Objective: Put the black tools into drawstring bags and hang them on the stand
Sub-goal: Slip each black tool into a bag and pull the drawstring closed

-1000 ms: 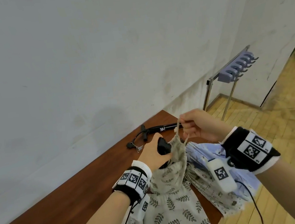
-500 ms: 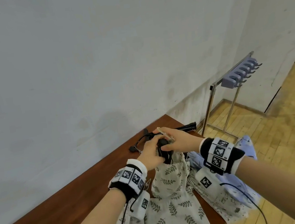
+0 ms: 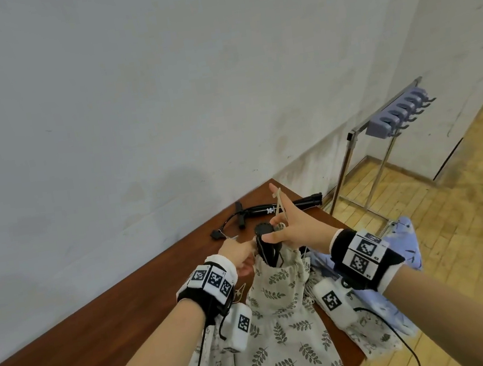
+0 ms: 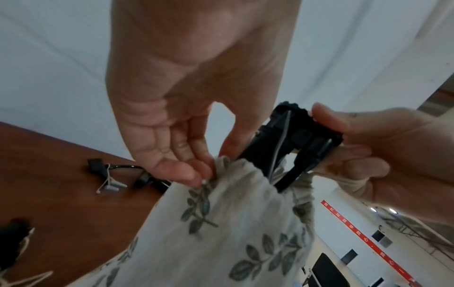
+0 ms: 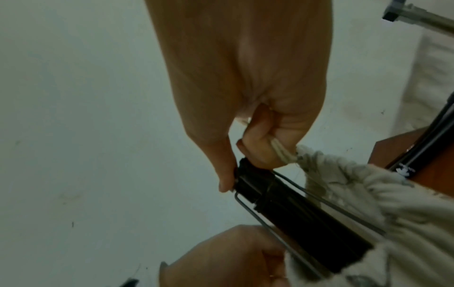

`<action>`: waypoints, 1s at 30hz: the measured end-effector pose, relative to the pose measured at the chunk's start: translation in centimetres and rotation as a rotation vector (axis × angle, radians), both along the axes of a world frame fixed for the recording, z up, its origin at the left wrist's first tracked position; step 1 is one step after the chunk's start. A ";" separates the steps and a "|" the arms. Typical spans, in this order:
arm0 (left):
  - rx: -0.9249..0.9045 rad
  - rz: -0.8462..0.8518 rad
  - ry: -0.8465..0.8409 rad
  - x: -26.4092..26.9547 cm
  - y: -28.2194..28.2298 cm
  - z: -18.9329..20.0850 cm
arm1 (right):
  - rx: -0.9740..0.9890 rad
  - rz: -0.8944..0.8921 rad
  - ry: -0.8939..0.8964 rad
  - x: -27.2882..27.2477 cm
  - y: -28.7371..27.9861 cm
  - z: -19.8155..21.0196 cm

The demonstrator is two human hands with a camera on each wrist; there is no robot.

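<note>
A leaf-print drawstring bag (image 3: 281,298) lies on the brown table (image 3: 100,336) with its mouth raised. A black tool (image 3: 265,241) with a wire loop sticks halfway out of that mouth (image 4: 287,147) (image 5: 290,209). My left hand (image 3: 238,256) pinches the bag's rim (image 4: 213,174) on the left side. My right hand (image 3: 287,229) grips the top of the black tool and also holds the beige drawstring (image 3: 278,205) in its curled fingers (image 5: 258,147). A black pump (image 3: 275,208) with a hose lies on the table behind the hands.
A metal stand (image 3: 364,162) with a row of lilac hooks (image 3: 395,116) stands on the wooden floor at the right. A blue bag (image 3: 399,256) and another patterned bag (image 3: 370,335) lie at the table's right edge. A white wall runs behind the table.
My right hand came down from holding the drawstring high and now grips the black tool at the bag's mouth. My left hand shifted from the tool to the bag's rim.
</note>
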State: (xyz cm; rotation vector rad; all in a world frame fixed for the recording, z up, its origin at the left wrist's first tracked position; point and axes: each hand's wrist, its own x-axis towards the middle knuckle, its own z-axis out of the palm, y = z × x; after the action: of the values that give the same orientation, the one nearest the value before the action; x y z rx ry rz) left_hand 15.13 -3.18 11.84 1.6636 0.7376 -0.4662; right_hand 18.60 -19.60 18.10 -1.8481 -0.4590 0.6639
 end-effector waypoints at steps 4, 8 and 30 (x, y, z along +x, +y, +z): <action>-0.019 -0.079 0.068 -0.3 0.2 -0.1 | 0.019 -0.043 -0.011 0.2 -0.3 -0.5; -0.140 -0.047 0.087 -0.7 0.2 0.4 | 0.035 -0.093 0.030 0.4 -0.7 -0.7; 0.280 -0.225 0.045 -3.1 -1.5 -1.0 | 0.030 -0.167 -0.014 0.1 -0.4 -1.6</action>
State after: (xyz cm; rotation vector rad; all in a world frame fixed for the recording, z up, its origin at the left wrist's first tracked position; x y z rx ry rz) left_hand 12.03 -4.67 10.82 2.0166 0.6741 -0.5805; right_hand 18.67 -19.99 16.50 -1.8405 -0.3176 0.5292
